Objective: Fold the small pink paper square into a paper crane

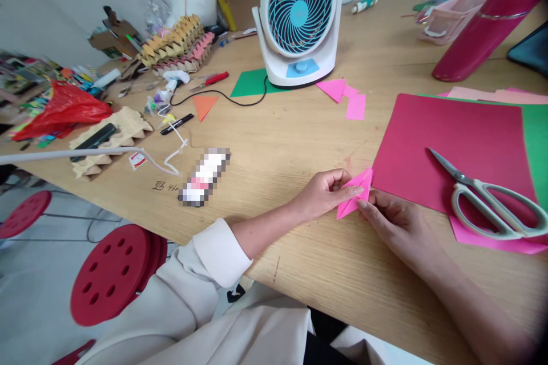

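Observation:
A small piece of folded pink paper (356, 194) is held just above the table near its front edge. My left hand (327, 191) pinches it from the left, thumb on top of the folds. From the right, my right hand (391, 219) grips the lower right side between thumb and fingers. Fold lines cross the paper, which has a pointed, diamond-like outline. Fingers under it are partly hidden. Right of my hands, scissors (464, 182) with pale grey handles lie on a stack topped by a dark red sheet (454, 131).
A white fan (299, 11) stands at the back on a green sheet (248, 83). Pink paper pieces (355, 106) lie before it. A phone (204, 177), marker (177, 124) and egg cartons (175, 40) are leftward. A red bottle (483, 34) stands back right. Red stools (111, 274) are below left.

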{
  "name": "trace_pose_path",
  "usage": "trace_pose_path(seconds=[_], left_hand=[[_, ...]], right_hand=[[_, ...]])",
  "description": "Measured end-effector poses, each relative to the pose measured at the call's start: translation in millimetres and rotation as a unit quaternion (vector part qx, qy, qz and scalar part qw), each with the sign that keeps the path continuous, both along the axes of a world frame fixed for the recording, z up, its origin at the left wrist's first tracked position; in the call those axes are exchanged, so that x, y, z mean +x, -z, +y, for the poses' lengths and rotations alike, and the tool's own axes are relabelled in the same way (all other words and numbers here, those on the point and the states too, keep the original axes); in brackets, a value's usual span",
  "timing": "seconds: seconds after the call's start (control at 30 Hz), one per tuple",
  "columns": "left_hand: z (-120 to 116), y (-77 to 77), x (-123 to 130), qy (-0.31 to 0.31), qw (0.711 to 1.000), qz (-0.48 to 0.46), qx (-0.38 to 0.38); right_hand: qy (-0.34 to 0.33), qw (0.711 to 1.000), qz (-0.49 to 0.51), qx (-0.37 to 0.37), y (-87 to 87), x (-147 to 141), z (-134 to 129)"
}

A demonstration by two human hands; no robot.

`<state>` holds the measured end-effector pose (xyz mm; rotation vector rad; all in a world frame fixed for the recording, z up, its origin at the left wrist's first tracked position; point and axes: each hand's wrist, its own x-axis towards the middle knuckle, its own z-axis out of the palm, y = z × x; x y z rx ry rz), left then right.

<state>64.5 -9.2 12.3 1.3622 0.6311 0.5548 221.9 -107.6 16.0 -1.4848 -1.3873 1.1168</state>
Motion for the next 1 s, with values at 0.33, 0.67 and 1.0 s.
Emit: trace_pose_path(seconds=[0.33, 0.67, 1.0], left_hand=[[2, -5.7, -2, -0.017, 0.999, 0.004, 0.052], [-1, -11.4, -6, 0.052, 0.983, 0.046, 0.172], [-3, -11.0, -7, 0.025, 0.977, 0.084, 0.192]], right_hand=[[0.009, 0.998, -0.062, 0.029, -5.8, 2, -5], [0.112, 0.99, 0.059, 0.067, 0.2, 8, 3], [0.081, 0.996, 0.021, -0.014, -10.9, 4, 5]])
